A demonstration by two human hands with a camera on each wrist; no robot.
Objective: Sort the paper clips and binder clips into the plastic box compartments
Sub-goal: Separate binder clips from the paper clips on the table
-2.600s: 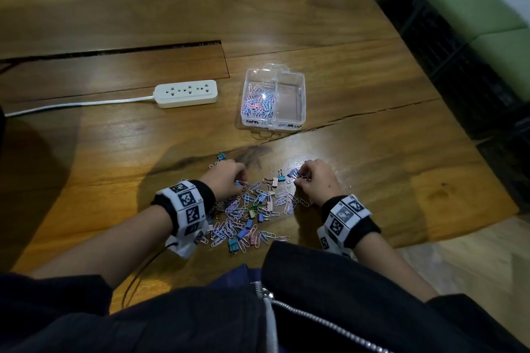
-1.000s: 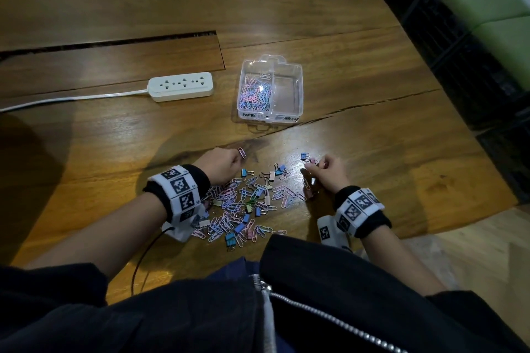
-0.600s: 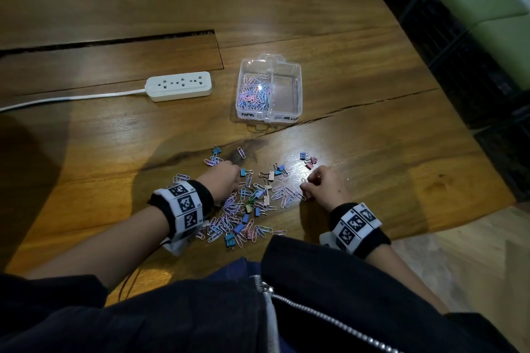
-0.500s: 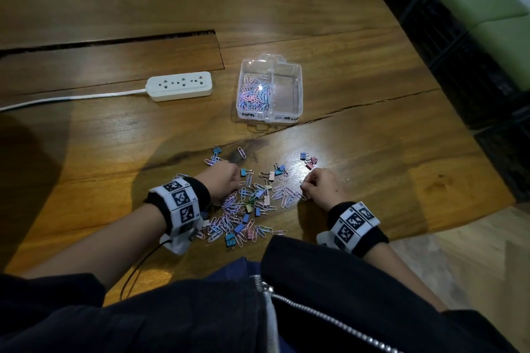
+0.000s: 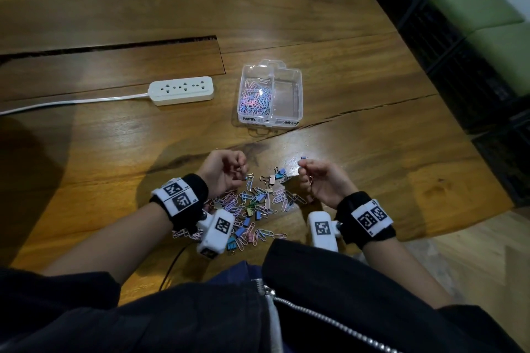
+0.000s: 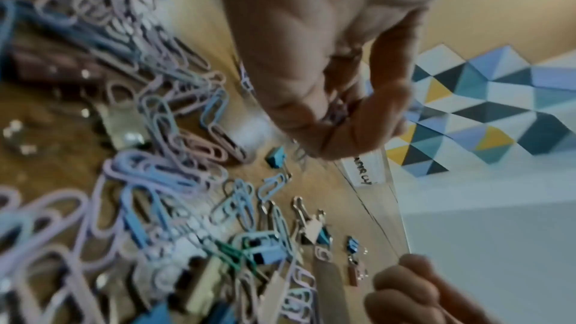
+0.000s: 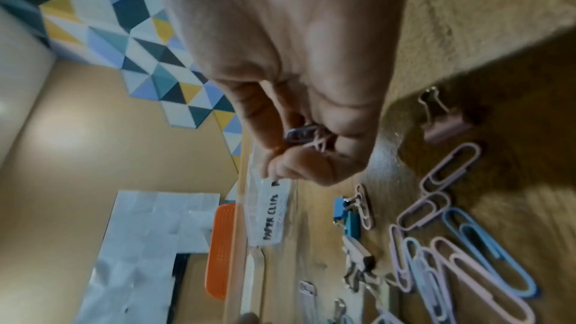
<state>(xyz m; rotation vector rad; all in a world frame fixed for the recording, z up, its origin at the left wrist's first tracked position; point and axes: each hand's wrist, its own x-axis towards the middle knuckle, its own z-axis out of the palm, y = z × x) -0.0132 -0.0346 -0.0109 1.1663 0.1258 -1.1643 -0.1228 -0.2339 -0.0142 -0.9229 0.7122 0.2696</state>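
While both hands, left hand (image 5: 223,170) and right hand (image 5: 322,180), pinch paper clips (image 7: 307,136) above the pile (image 5: 255,206): pick-up stage; next, carry them to the plastic box (image 5: 271,96) left compartment.

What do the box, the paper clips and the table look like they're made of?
Plastic box: clear, glossy plastic; the table shows through its walls.
Paper clips: bent wire in matte pastel pink and blue, likely coated metal.
Table: wood with a glossy finish; grain, cracks and glare show.
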